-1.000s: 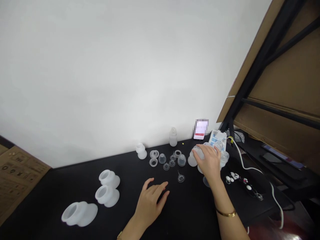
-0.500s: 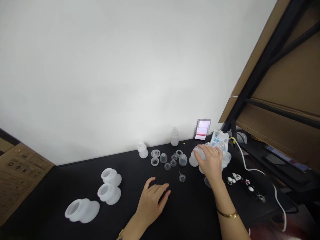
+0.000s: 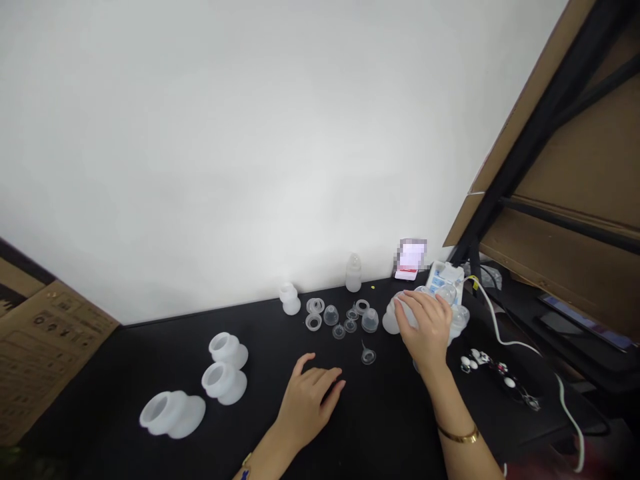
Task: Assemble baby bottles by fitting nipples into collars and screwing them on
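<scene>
Left hand curls loosely palm-down while right hand arches over bottles.

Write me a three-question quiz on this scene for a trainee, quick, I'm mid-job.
1. Which hand reaches over the bottles bunched on the right?
2. True or false: the left hand is lifting a bottle by its neck.
3. Where is the lit screen? A: under the left hand; B: in front of the white wall; C: beside the three bottles at far left.

Key: 1: the right hand; 2: false; 3: B.
</scene>
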Available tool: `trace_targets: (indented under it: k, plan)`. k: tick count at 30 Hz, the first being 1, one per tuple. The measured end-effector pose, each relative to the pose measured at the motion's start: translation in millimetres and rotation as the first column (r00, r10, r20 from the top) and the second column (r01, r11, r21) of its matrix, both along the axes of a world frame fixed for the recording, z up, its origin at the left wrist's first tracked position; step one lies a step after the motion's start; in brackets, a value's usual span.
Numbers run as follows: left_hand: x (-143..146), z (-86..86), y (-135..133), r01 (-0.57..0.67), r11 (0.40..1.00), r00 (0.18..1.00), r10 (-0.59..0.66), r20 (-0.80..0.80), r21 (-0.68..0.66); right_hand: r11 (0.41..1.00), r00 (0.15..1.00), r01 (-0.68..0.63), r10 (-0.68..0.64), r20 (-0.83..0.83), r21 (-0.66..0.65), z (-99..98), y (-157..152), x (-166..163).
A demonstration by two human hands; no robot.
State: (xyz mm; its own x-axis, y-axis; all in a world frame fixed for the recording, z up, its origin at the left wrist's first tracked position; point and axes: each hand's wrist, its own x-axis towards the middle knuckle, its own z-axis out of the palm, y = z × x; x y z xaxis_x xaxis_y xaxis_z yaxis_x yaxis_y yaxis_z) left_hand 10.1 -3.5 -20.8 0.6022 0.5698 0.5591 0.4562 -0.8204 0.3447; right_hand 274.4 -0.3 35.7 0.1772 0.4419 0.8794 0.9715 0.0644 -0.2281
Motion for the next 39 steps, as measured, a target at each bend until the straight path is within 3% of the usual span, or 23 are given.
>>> trace_targets:
  k: [4,6,7,9,11,16,22,39]
  plan:
    - [0.4,-2.5,0.2,-0.002,1.0,1.0,0.002,0.001,0.0,0.973,0.976,-0.208,0.213,0.039,-0.102,-3.4,-3.5,-20.8]
    - [0.7,-3.5,-0.1,-0.011,1.0,1.0,0.011,0.013,0.001,0.906,0.945,-0.295,0.324,0.048,-0.305,-8.3,-3.7,-34.7]
    - [0.9,-3.9,-0.4,-0.015,1.0,1.0,0.015,0.019,0.001,0.844,0.927,-0.313,0.372,0.055,-0.435,-11.3,-3.6,-41.7]
    - [1.0,-4.4,-0.8,-0.022,1.0,0.999,0.022,0.024,0.002,0.708,0.91,-0.28,0.41,0.054,-0.648,-17.5,-3.4,-54.1]
    - [1.0,-4.8,-1.1,-0.024,1.0,1.0,0.024,0.016,0.002,0.599,0.912,-0.231,0.409,0.044,-0.767,-23.6,-3.7,-63.2]
    - [1.7,-7.8,-0.8,-0.022,0.999,0.999,0.021,-0.025,-0.033,0.453,0.926,-0.119,0.371,0.066,-0.884,-34.6,-5.4,-71.8]
    - [2.2,-12.6,-0.7,-0.018,0.997,0.998,0.014,-0.058,-0.072,0.414,0.926,-0.113,0.373,0.055,-0.903,-36.0,-4.7,-72.6]
    - [3.4,-10.4,3.1,-0.004,0.983,0.975,-0.037,-0.218,-0.185,0.424,0.92,-0.109,0.385,0.069,-0.899,-40.6,-0.9,-72.1]
